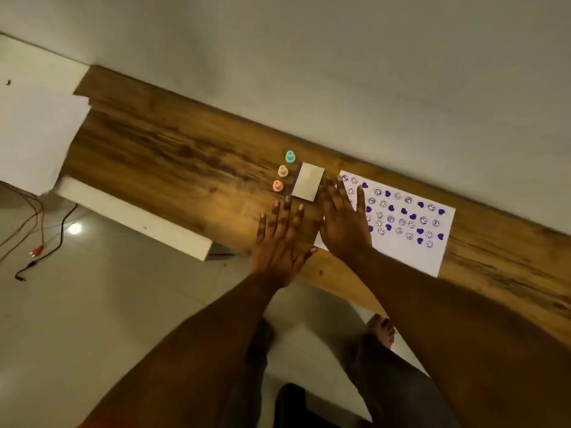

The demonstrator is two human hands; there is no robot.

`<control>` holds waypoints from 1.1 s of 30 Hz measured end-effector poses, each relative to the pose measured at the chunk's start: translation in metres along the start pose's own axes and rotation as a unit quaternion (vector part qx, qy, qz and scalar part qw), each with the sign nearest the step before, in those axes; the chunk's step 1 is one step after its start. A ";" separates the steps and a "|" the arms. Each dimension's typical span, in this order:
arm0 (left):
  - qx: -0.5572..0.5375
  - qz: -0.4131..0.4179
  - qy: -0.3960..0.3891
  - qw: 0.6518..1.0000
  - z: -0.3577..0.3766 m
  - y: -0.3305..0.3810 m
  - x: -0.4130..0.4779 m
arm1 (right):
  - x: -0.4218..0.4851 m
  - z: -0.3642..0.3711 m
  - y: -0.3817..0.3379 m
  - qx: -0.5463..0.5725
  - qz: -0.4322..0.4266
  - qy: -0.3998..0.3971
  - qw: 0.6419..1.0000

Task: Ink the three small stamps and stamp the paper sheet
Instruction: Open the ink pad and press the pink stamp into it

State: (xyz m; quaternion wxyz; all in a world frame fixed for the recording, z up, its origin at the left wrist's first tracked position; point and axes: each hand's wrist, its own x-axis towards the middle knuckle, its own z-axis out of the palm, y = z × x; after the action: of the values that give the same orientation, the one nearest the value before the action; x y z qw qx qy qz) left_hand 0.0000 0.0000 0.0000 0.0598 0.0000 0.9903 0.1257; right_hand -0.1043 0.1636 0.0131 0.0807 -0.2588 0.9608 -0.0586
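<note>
While shut, ink pad (307, 185) beside 3 stamps (282, 171)

Two open hands lie flat on a wooden shelf (173, 149), the left hand (282, 242) beside the right hand (344, 225), which overlaps the near-left corner of the stamped sheet (411, 248). Just beyond the fingertips a closed ink pad (307, 185) blocks the way forward, with three stamps in a row at its left: pink (277, 185), cream (282, 170), teal (290, 156). The wall (340, 72) closes off the far side. Bare wood runs wide to the left of the stamps, and a strip lies free right of the sheet.
</note>
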 end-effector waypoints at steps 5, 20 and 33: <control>0.019 -0.017 0.012 1.000 0.025 -0.023 0.027 | 0.038 0.022 0.010 -0.016 -0.016 0.004 1.000; 0.055 0.045 0.139 0.988 0.054 -0.039 0.048 | 0.060 0.041 0.018 -0.045 -0.028 0.018 0.998; 0.020 -0.117 0.039 0.992 0.042 -0.044 -0.018 | -0.018 0.026 -0.059 -0.029 0.004 -0.023 0.999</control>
State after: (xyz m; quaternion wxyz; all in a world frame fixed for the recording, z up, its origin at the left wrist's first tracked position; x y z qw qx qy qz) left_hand 0.0239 -0.0321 -0.0490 0.0350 -0.1191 0.9874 0.0981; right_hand -0.0555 0.1203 -0.0010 0.0960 -0.2581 0.9610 -0.0246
